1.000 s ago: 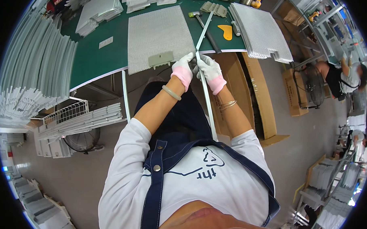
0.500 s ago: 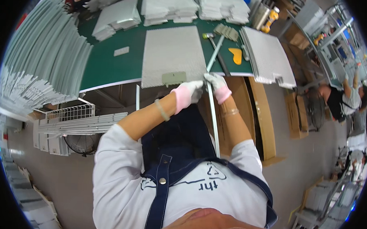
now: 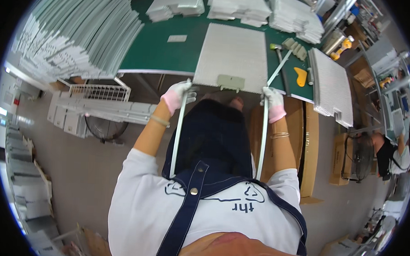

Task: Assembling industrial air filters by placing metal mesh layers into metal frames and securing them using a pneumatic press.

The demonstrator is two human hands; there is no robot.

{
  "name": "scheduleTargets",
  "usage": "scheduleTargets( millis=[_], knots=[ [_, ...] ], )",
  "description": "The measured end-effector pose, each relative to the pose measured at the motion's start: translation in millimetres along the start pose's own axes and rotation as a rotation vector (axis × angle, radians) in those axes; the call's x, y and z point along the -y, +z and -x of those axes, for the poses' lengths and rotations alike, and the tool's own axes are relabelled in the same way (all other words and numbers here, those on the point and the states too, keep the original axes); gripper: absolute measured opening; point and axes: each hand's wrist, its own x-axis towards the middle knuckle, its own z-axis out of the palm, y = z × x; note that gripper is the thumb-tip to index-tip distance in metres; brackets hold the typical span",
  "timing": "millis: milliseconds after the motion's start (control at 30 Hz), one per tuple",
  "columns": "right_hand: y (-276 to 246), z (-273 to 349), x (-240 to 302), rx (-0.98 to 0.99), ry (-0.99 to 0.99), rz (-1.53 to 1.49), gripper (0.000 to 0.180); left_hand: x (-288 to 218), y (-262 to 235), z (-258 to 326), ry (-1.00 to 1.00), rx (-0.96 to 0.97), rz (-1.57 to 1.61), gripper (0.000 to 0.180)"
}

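My left hand (image 3: 179,95), in a white and pink glove, is closed round the upper end of a thin pale metal frame strip (image 3: 178,136). My right hand (image 3: 273,104), gloved alike, grips a matching strip (image 3: 262,143) near the bench edge. Both strips run back toward my apron. From my right hand a diagonal strip (image 3: 279,69) reaches across the bench to several grey-green plastic blocks (image 3: 295,49); whether it joins the held strip I cannot tell. Between my hands a pale mesh panel (image 3: 232,50) lies on the bench, with a grey-green plastic piece (image 3: 231,82) at its near edge.
On the green bench (image 3: 146,53) lie a hammer (image 3: 281,69), a yellow scraper (image 3: 300,77) and a small white plate (image 3: 177,38). Mesh panels (image 3: 330,87) are stacked to the right, long pale strips (image 3: 82,33) to the left. Cardboard (image 3: 309,149) stands under the bench.
My left hand has left its place beside my right hand and moved left onto the other strip. My hands are now apart. The view has shifted, so the bench things appear further right.
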Motion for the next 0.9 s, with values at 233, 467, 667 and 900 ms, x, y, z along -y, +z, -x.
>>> scheduleTargets(
  millis=[233, 467, 667, 900],
  knots=[
    [0.9, -4.2, -2.6, -0.025, 0.083, -0.043, 0.018, 3.2, 8.7, 6.1, 0.004, 0.171, 0.406, 0.027],
    [1.0, -3.5, -6.7, -0.031, 0.095, -0.055, 0.018, 2.2, -3.9, -3.8, -0.037, 0.159, 0.33, 0.025],
    [-0.8, -3.0, -6.7, -0.019, 0.089, -0.026, 0.017, -4.8, 5.5, 2.4, 0.01, 0.04, 0.095, 0.022],
    [4.9, -0.9, -2.3, -0.037, 0.096, -0.014, 0.018, 2.3, -11.3, -9.3, -0.004, 0.049, 0.008, 0.015]
  ],
)
